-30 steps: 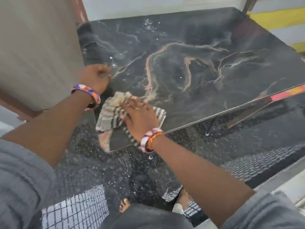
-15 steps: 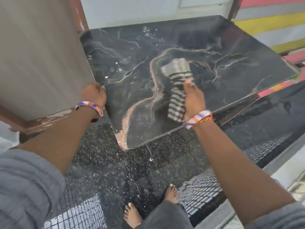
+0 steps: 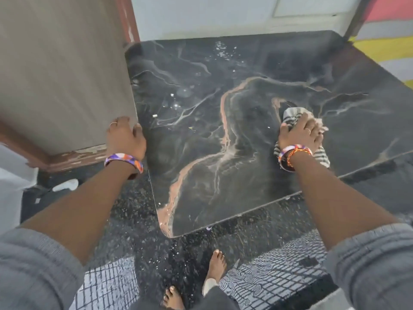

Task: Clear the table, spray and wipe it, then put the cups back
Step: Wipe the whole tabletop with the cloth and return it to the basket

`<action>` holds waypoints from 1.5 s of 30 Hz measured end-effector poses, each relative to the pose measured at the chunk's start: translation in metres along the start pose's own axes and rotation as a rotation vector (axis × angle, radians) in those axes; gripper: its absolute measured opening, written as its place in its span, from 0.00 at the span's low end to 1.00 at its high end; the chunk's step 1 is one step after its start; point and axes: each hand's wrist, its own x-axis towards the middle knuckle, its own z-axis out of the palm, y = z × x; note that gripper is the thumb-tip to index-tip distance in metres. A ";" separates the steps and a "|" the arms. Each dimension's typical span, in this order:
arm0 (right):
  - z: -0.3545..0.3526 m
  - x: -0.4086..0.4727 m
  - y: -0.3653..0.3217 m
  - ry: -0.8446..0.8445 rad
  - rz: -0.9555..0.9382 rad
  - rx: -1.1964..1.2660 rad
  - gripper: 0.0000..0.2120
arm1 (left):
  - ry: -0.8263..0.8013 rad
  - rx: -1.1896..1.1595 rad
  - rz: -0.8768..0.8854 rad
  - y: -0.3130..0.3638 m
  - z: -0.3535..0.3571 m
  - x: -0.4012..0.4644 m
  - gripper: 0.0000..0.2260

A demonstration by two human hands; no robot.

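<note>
The right hand [image 3: 300,136] presses a striped cloth [image 3: 292,115] flat against the dark marbled tabletop [image 3: 223,130], close to its right-hand near edge. The fingers are spread over the bunched fabric, which shows both ahead of the knuckles and behind the wrist. Half a second ago the cloth lay stretched out nearer the middle of the tabletop, so it has swept rightward and gathered into a tighter wad under the palm. A second ago it was at the near left corner.

The left hand [image 3: 125,139] rests at the left edge of the tabletop, beside a grey panel [image 3: 62,74]. Its fingers seem curled over the rim, though blur makes the grip hard to judge; it has stayed at this edge throughout. Droplets [image 3: 223,51] glisten near the far edge. No cups are in view.
</note>
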 end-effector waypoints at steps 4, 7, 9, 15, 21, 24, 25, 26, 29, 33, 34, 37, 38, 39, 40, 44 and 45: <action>0.023 0.020 -0.060 -0.035 -0.169 0.005 0.29 | -0.037 -0.002 -0.047 -0.025 0.002 0.012 0.15; 0.042 0.022 -0.111 -0.075 -0.333 -0.041 0.29 | -0.099 -0.005 -0.040 -0.030 0.003 0.015 0.14; 0.054 0.017 -0.146 -0.110 -0.464 -0.039 0.28 | -0.112 -0.004 -0.043 -0.032 0.003 0.017 0.13; 0.077 -0.023 -0.220 -0.220 -0.851 -0.006 0.27 | -0.140 -0.017 -0.058 -0.040 0.003 0.020 0.14; 0.077 -0.064 -0.225 -0.349 -1.139 0.064 0.26 | -0.192 -0.024 -0.041 -0.056 -0.007 0.006 0.15; 0.069 -0.092 -0.209 -0.426 -1.227 0.089 0.25 | -0.221 -0.010 -0.056 -0.065 -0.016 -0.003 0.14; 0.067 -0.101 -0.202 -0.458 -1.250 0.117 0.24 | -0.238 0.003 -0.057 -0.067 -0.019 -0.005 0.14; 0.064 -0.113 -0.195 -0.487 -1.268 0.154 0.24 | -0.255 0.019 -0.054 -0.071 -0.021 -0.007 0.14; 0.052 -0.150 -0.168 -0.553 -1.292 0.235 0.21 | -0.276 0.069 -0.032 -0.079 -0.030 -0.016 0.13; 0.035 -0.202 -0.130 -0.637 -1.300 0.234 0.18 | -0.263 0.096 -0.036 -0.084 -0.044 -0.025 0.14; 0.033 -0.215 -0.120 -0.671 -1.289 0.227 0.18 | -0.269 0.090 -0.038 -0.084 -0.047 -0.027 0.14; 0.030 -0.247 -0.096 -0.759 -1.279 0.249 0.18 | -0.308 0.064 -0.036 -0.078 -0.056 -0.024 0.14; 0.024 -0.254 -0.088 -0.790 -1.259 0.250 0.18 | -0.317 0.054 -0.015 -0.071 -0.060 -0.025 0.13; 0.017 -0.260 -0.082 -0.842 -1.213 0.267 0.17 | -0.321 0.040 0.007 -0.064 -0.062 -0.026 0.13; 0.016 -0.262 -0.081 -0.935 -1.143 0.308 0.18 | -0.314 0.025 0.014 -0.061 -0.064 -0.023 0.14; -0.012 -0.256 -0.073 -1.195 -0.854 0.545 0.21 | -0.307 -0.006 0.093 -0.025 -0.067 -0.018 0.15; -0.020 -0.250 -0.071 -1.209 -0.801 0.592 0.21 | -0.305 0.001 0.113 -0.014 -0.067 -0.017 0.16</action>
